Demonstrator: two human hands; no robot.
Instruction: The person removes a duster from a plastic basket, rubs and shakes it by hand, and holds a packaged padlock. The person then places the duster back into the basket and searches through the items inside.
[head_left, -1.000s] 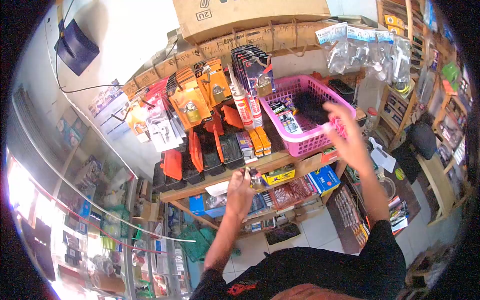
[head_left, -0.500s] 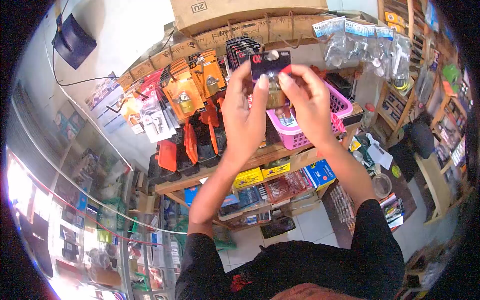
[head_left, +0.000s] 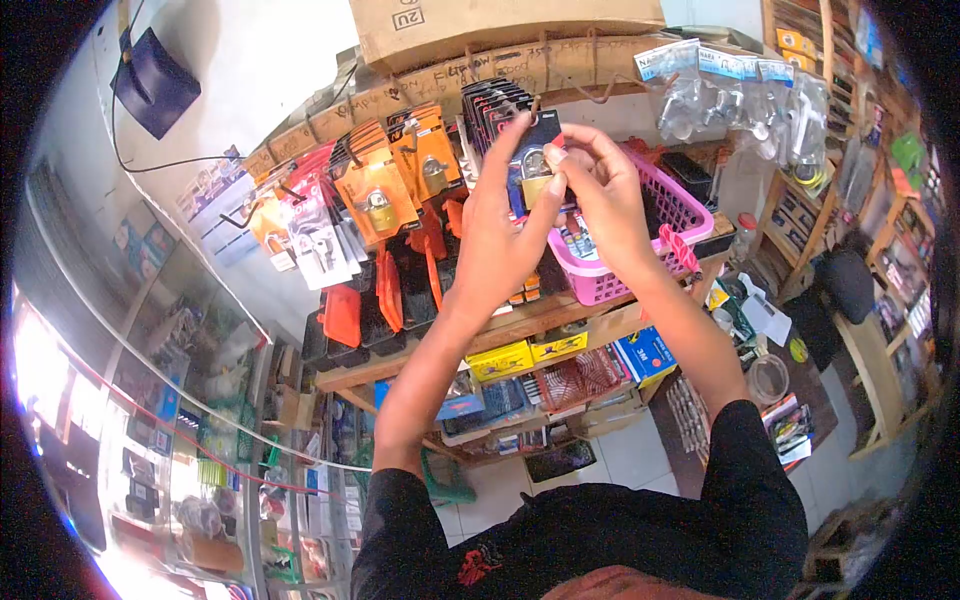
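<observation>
A carded padlock [head_left: 537,190] in a dark blister pack is held up in front of the hanging rack, between both hands. My left hand [head_left: 500,225] grips its left side, thumb on the lower front and index finger raised along the card's edge. From the other side, my right hand [head_left: 607,195] pinches the pack, thumb and index finger over the front. Just behind the card's top, a metal hook [head_left: 535,102] shows; whether they touch I cannot tell. Left of the hands hang padlocks on orange cards [head_left: 372,195] and several black-carded packs [head_left: 490,100].
Below my right hand, a pink basket [head_left: 600,288] stands on the wooden shelf [head_left: 400,357]. Orange-handled tools [head_left: 341,315] stand in black bins at left. Bagged fittings [head_left: 720,100] hang at upper right. A cardboard box [head_left: 500,25] sits above the wooden hook rail [head_left: 440,85].
The padlock pack has turned, so the lock's front shows more clearly. My left index finger has risen to the card's top edge. The view has shifted slightly.
</observation>
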